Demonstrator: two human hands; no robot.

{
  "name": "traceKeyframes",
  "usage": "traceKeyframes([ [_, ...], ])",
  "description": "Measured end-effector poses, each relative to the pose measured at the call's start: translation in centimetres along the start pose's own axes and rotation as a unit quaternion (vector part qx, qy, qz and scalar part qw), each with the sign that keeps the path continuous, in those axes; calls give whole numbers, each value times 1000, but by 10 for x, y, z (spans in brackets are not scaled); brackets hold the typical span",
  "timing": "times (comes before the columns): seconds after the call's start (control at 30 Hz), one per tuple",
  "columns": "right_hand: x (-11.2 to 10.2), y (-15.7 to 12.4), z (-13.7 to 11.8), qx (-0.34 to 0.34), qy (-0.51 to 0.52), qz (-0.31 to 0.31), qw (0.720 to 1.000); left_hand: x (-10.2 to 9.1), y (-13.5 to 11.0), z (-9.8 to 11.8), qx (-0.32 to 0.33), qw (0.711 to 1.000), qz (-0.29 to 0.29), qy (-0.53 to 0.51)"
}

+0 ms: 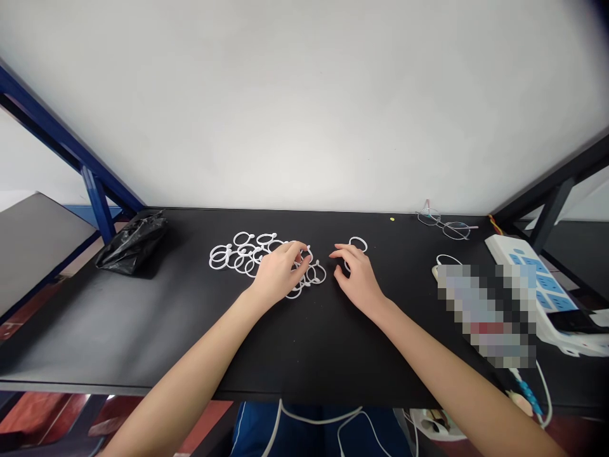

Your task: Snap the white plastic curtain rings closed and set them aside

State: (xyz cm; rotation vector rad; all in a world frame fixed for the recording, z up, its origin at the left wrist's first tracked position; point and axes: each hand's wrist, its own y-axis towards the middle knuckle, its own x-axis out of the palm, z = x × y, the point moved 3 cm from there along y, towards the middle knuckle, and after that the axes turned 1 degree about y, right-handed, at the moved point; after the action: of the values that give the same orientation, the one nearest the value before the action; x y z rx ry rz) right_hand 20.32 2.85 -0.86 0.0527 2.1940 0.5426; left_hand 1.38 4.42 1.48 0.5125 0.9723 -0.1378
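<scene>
Several thin white rings (219, 257), each with a small knob, lie in an overlapping heap on the black tabletop (190, 330). Over the heap's right side is my left hand (281, 270), its thumb and fingers curled together round the edge of a white ring (309, 252). The hand covers part of the heap. To the right, my right hand (358, 279) hovers low with its thumb and fingers apart and nothing between them. Beyond and partly under its fingers lies another white ring (359, 240), separate from the heap.
A crumpled black plastic bag (136, 244) lies at the left. Eyeglasses (447, 225) and a small yellow bit (392, 219) are at the back right. A blurred-out device (485, 314) with a cable lies beside a white power strip (537, 279). A white wall (304, 114) stands behind.
</scene>
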Motion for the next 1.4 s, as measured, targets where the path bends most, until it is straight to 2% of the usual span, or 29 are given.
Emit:
traceKeyframes([
  [0.17,-2,0,2,13,-5,1,1000,0,-1,0,-1,1000,11,5],
  [0.37,0,0,1,-4,58,-3,998,-1,0,1,10,1000,24,5],
  [0.57,-4,-2,-18,-94,116,53,987,-5,-3,7,49,996,70,-36],
  [0.63,-7,-5,-28,-144,131,80,978,-6,-5,12,55,990,83,-97],
  [0.7,-11,-10,-37,-210,142,110,961,-7,-7,17,39,979,65,-189],
  [0.77,-15,-16,-45,-263,152,142,942,-6,-7,22,1,955,18,-297],
  [0.87,-16,-21,-52,-297,166,153,928,-3,-6,27,-52,888,-66,-453],
  [0.93,-15,-23,-55,-306,172,142,925,-1,-4,28,-75,845,-105,-518],
  [1.0,-13,-24,-57,-313,171,129,925,-1,-2,28,-95,824,-122,-546],
  [1.17,-12,-24,-63,-322,171,108,925,-2,-2,23,-125,793,-108,-586],
  [1.3,-16,-22,-61,-273,197,131,932,-1,-1,13,-176,742,-80,-642],
  [1.4,-18,-17,-50,-150,214,167,951,0,1,9,-217,670,-92,-705],
])
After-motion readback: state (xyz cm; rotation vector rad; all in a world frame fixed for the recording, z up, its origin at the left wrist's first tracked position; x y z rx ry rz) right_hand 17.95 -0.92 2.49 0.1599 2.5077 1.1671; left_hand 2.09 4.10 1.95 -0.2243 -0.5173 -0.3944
